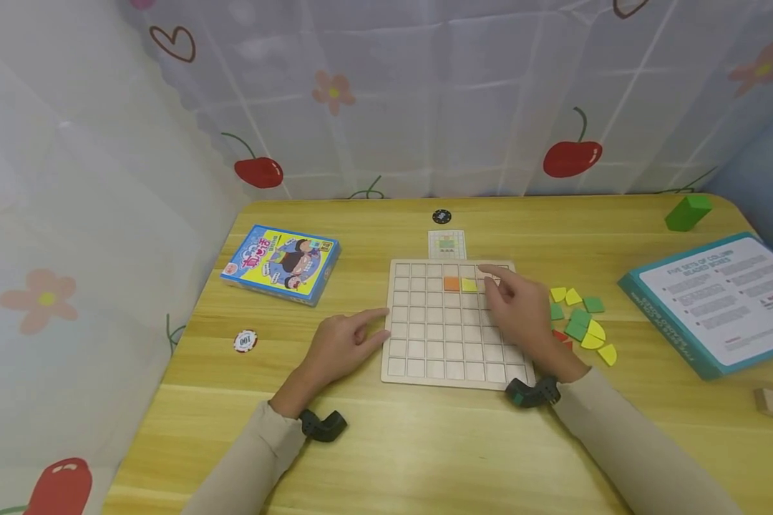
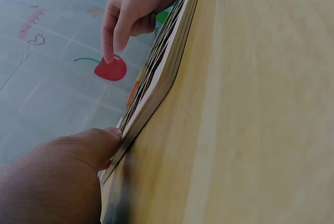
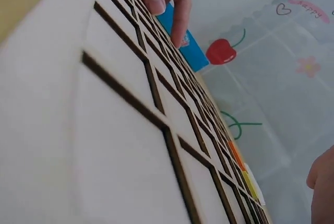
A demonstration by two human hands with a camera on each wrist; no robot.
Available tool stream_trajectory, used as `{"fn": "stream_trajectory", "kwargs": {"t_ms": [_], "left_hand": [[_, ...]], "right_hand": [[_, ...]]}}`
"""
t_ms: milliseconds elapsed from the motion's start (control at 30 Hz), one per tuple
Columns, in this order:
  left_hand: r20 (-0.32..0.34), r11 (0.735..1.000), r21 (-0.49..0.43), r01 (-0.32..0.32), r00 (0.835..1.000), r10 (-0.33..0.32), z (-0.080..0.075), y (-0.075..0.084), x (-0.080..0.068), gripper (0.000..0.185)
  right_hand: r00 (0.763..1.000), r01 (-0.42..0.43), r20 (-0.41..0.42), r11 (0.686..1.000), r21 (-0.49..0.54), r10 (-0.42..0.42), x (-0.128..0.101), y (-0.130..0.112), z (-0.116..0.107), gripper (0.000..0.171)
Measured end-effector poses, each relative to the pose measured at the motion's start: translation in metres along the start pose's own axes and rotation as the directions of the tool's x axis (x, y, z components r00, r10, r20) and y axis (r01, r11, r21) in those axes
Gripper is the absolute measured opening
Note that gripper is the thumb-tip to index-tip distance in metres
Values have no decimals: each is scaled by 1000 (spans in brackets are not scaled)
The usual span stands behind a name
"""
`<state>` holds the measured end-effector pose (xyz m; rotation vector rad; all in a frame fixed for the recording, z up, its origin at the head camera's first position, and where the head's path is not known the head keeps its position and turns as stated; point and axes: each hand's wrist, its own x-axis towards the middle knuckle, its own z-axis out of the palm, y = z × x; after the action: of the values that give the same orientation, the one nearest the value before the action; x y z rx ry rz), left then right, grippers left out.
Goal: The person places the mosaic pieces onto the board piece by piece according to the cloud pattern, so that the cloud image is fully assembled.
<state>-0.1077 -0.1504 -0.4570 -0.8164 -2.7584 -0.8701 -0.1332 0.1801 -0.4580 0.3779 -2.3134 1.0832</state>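
A pale wooden grid board [image 1: 417,348] lies flat on the table. In its second row from the far side sit an orange square tile [image 1: 451,284] and, just right of it, a yellow tile [image 1: 469,285]. My right hand [image 1: 520,307] hovers over the board's far right part, its index finger extended beside the yellow tile. Nothing shows between those fingers in the left wrist view. My left hand [image 1: 344,345] is at the board's left edge, thumb and index finger stretched out and touching the rim. Beyond the board lies a small pattern card [image 1: 447,244] with a green figure.
Loose green tiles [image 1: 580,323], yellow quarter-round tiles [image 1: 608,354] and red pieces [image 1: 562,337] lie right of the board. A teal box [image 1: 721,307] and green block [image 1: 688,213] stand farther right. At left are a cartoon box [image 1: 283,263] and white chip [image 1: 245,341]; a black chip [image 1: 441,216] lies behind.
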Motion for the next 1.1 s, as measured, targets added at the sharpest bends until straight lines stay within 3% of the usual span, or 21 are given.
{"fn": "stream_trajectory", "kwargs": {"t_ms": [133, 333, 567, 667, 900, 1100], "left_hand": [[5, 1000, 3, -3, 1000, 3, 0, -1, 1, 36], [1, 1000, 5, 0, 1000, 0, -1, -1, 0, 36], [2, 1000, 1, -3, 1000, 3, 0, -1, 0, 36], [-3, 1000, 1, -9, 1000, 9, 0, -1, 1, 36], [-5, 1000, -2, -13, 1000, 13, 0, 0, 1, 36], [1, 1000, -3, -8, 1000, 8, 0, -2, 1, 36]], "right_hand": [[997, 43, -67, 999, 30, -41, -10, -3, -10, 26], [999, 9, -44, 1000, -6, -9, -30, -11, -32, 28], [994, 3, -109, 999, -49, -8, -48, 0, -60, 30], [993, -52, -110, 994, -92, 42, -51, 7, -75, 23], [974, -226, -85, 942, -249, 211, -59, 28, -110, 21], [966, -256, -64, 906, -337, 249, -59, 37, -120, 29]]}}
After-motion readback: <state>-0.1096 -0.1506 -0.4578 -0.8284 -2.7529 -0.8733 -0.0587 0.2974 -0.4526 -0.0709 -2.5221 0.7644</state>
